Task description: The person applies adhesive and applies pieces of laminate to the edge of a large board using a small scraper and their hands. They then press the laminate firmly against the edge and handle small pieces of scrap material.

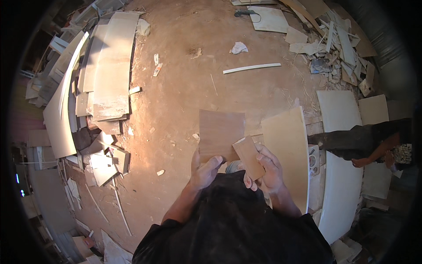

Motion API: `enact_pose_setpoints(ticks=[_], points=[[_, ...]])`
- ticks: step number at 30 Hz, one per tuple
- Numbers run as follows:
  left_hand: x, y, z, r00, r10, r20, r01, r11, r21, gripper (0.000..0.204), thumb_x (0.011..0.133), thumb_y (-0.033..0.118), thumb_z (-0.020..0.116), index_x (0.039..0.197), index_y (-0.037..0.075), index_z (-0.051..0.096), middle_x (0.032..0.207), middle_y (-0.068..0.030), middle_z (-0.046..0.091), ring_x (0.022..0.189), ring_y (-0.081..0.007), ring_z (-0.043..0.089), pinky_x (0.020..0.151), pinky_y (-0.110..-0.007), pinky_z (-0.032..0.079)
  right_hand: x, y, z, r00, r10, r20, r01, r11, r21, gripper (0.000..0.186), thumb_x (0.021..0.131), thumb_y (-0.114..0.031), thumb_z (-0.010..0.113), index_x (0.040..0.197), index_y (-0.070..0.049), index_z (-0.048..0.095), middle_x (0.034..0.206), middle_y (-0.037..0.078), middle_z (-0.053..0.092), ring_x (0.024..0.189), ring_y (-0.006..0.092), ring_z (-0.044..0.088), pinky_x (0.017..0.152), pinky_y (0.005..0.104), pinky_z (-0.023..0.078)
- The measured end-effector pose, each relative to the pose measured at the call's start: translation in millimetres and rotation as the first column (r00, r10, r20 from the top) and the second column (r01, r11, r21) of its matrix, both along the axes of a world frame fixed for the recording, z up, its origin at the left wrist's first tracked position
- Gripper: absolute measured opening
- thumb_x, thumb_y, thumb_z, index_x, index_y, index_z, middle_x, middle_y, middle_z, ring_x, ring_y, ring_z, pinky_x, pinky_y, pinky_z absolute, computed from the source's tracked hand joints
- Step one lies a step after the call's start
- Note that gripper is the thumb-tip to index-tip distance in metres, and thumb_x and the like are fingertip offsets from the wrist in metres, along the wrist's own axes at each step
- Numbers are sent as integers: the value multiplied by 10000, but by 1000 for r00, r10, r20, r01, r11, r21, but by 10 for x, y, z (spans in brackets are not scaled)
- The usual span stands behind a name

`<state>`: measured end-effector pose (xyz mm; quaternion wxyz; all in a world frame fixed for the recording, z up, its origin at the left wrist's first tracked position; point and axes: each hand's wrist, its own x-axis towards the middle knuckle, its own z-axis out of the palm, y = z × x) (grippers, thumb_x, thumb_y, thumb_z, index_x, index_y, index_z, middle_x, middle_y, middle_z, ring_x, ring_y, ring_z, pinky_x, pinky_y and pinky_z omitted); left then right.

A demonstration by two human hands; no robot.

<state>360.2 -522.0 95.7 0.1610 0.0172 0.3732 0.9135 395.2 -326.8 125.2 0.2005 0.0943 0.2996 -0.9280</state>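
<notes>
My left hand [203, 174] grips the lower edge of a flat brown rectangular sheet [221, 132], its thumb lying on top. The frame does not show whether it is sandpaper or thin board. A smaller, narrow tan rectangular piece [249, 155] tilts in my right hand [271, 170], with fingers behind and along its right side. The two pieces are close together, the small one's upper left corner near the sheet's lower right. Just right of my right hand lies a large pale board [288, 136].
Stacked long boards [115, 61] line the left side, with offcuts [103, 167] below. A scrap heap [343, 53] fills the far right. One white strip [252, 68] lies on the brown floor [176, 88]. A person in dark trousers [360, 140] is beside a long white panel [340, 176] at right.
</notes>
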Motion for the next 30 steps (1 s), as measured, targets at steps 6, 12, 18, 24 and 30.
enact_pose_setpoints(ticks=[6, 12, 18, 24, 30], points=[[-789, 109, 151, 996, -85, -22, 85, 996, -15, 480, 900, -26, 512, 1344, 7, 334, 1247, -167, 513, 1120, -283, 574, 949, -442, 499, -500, -46, 176, 993, -117, -15, 116, 950, 289, 373, 988, -132, 435, 1318, 22, 355, 910, 195, 620, 529, 225, 613, 419, 285, 490], [-1192, 195, 316, 975, -201, -92, 204, 979, 22, 443, 921, -24, 502, 1334, 19, 350, 1218, -164, 536, 1131, -279, 573, 945, -452, 504, -618, -253, 149, 972, -232, 33, 192, 870, 453, 318, 989, -263, 512, 1119, 25, 476, 781, 142, 619, 531, 188, 622, 432, 274, 499], [-1277, -79, 253, 904, -370, -213, 366, 929, -62, 413, 925, -8, 518, 1308, -28, 367, 1210, -152, 548, 1120, -212, 554, 923, -349, 488, -574, -723, 144, 886, -463, 15, 403, 787, 467, 332, 978, -310, 536, 985, 22, 549, 694, 116, 603, 501, 171, 604, 430, 268, 483], [-1279, -562, 124, 687, -624, -371, 566, 781, -264, 409, 925, 11, 523, 1299, -61, 375, 1147, -151, 584, 1059, -187, 573, 899, -318, 478, -300, -1456, 217, 723, -691, -2, 577, 601, 553, 319, 979, -301, 529, 924, 11, 565, 620, 105, 587, 451, 145, 555, 403, 253, 418], [-1088, -864, 204, 471, -635, -612, 490, 765, -417, 359, 918, 24, 551, 1253, -68, 461, 1082, -161, 621, 951, -196, 613, 800, -296, 498, 116, -2075, 362, 546, -838, 11, 695, 459, 553, 328, 979, -331, 530, 897, -14, 551, 601, 95, 583, 423, 123, 520, 380, 243, 374]])
